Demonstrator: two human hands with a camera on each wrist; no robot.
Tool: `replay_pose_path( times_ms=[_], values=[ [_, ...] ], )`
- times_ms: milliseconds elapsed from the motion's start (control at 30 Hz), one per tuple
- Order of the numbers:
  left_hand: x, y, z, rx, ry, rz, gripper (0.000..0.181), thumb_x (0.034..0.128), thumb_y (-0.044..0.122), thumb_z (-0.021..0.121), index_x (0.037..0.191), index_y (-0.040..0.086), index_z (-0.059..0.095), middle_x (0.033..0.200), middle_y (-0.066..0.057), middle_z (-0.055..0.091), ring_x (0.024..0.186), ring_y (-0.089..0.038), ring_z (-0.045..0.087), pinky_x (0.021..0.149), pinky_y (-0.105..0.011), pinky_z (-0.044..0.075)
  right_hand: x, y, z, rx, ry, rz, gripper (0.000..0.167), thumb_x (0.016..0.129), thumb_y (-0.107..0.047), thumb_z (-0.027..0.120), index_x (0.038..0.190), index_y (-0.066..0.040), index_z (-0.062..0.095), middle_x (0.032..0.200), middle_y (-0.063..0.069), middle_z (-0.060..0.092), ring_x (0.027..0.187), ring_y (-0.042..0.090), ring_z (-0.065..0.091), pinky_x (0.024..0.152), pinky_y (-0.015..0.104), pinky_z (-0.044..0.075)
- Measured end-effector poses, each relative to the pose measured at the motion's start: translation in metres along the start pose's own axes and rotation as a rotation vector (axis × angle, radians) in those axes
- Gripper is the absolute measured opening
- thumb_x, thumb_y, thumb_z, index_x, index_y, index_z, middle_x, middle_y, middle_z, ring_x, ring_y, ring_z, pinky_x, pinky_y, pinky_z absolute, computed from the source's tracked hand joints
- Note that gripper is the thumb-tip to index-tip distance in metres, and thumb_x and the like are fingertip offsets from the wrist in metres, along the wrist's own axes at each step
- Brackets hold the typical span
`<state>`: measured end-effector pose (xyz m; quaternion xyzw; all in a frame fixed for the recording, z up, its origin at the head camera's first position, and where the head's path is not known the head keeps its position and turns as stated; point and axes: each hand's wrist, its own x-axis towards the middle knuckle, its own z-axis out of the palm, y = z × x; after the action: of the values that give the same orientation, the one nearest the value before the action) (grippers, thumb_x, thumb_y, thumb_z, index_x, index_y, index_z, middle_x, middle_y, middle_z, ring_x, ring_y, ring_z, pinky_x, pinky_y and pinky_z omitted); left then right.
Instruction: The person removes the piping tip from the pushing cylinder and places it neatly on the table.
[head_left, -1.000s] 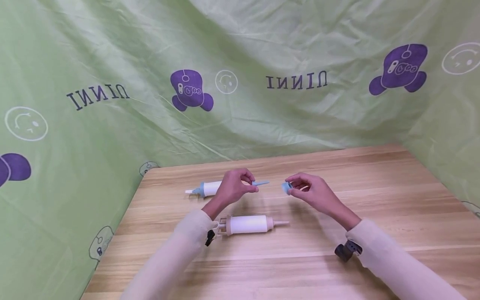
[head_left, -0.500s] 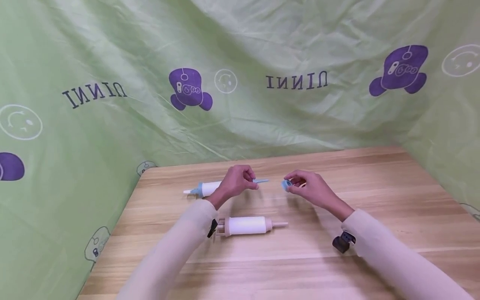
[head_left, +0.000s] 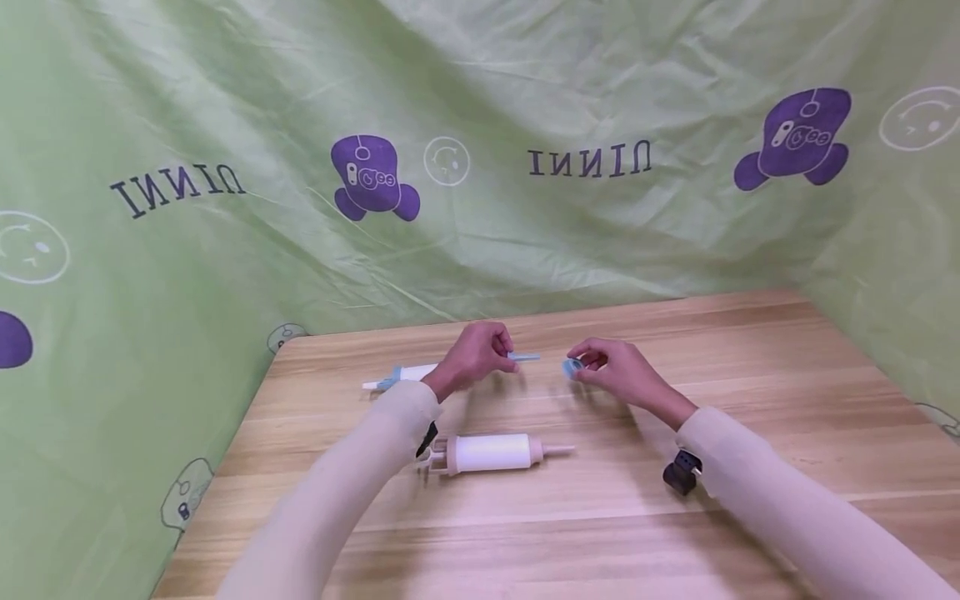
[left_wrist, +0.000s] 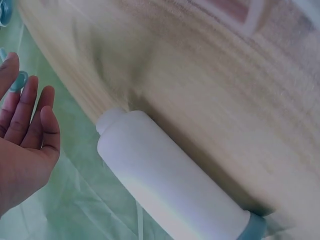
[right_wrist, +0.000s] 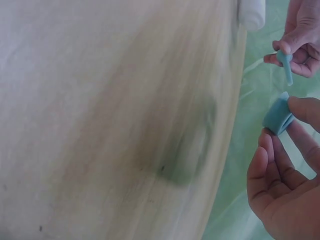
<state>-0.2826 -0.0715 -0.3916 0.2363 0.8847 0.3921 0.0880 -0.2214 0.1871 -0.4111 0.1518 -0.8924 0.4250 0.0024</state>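
Currently, the blue tube (head_left: 418,372) lies near the surface's (head_left: 750,367) far left corner, its neck (left_wrist: 110,120) bare. Your left hand (head_left: 476,352) pinches the blue tip (head_left: 527,357). Farther from the back edge, the pink tube (head_left: 492,452) looks complete. Your right hand (head_left: 618,373) pinches the blue ring (head_left: 572,369), near the tip but apart. Seemingly the blue set's fitting remains undone.

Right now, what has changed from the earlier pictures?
The left hand has moved slightly farther away, the right hand less so. Nothing was taken or released: they pinch the blue nozzle and blue ring. The pink-ended tube and blue-ended tube stayed put.
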Motion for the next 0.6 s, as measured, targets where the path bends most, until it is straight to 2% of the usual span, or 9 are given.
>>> replay_pose_path(
  times_ms=[300, 500, 600],
  values=[
    [0.008, 0.001, 0.007, 0.047, -0.033, -0.018, 0.025, 0.0751, -0.001, 0.086, 0.085, -0.001, 0.063, 0.076, -0.004, 0.063, 0.071, -0.015, 0.058, 0.066, -0.024, 0.047, 0.004, 0.011, 0.000, -0.005, -0.021, 0.018, 0.024, 0.088, -0.003, 0.074, 0.111, 0.000, 0.070, 0.097, 0.011, 0.070, 0.089, 0.025, 0.065, 0.081, 0.042, 0.054],
    [0.011, -0.003, 0.012, 0.102, -0.061, -0.032, 0.027, 0.0762, 0.002, 0.086, 0.090, -0.006, 0.064, 0.077, -0.003, 0.063, 0.073, -0.016, 0.058, 0.068, -0.023, 0.047, 0.007, 0.015, 0.004, -0.019, -0.035, 0.031, 0.023, 0.087, -0.003, 0.075, 0.110, -0.001, 0.071, 0.094, 0.008, 0.070, 0.086, 0.023, 0.064, 0.078, 0.039, 0.053],
    [0.015, -0.006, 0.015, 0.122, -0.068, -0.034, 0.026, 0.0758, 0.003, 0.087, 0.086, -0.003, 0.063, 0.076, -0.003, 0.062, 0.073, -0.015, 0.057, 0.068, -0.024, 0.046, 0.008, 0.016, 0.004, -0.039, -0.040, 0.039, 0.023, 0.086, -0.004, 0.075, 0.109, -0.001, 0.071, 0.092, 0.008, 0.069, 0.085, 0.022, 0.064, 0.077, 0.038, 0.053]
  ],
)
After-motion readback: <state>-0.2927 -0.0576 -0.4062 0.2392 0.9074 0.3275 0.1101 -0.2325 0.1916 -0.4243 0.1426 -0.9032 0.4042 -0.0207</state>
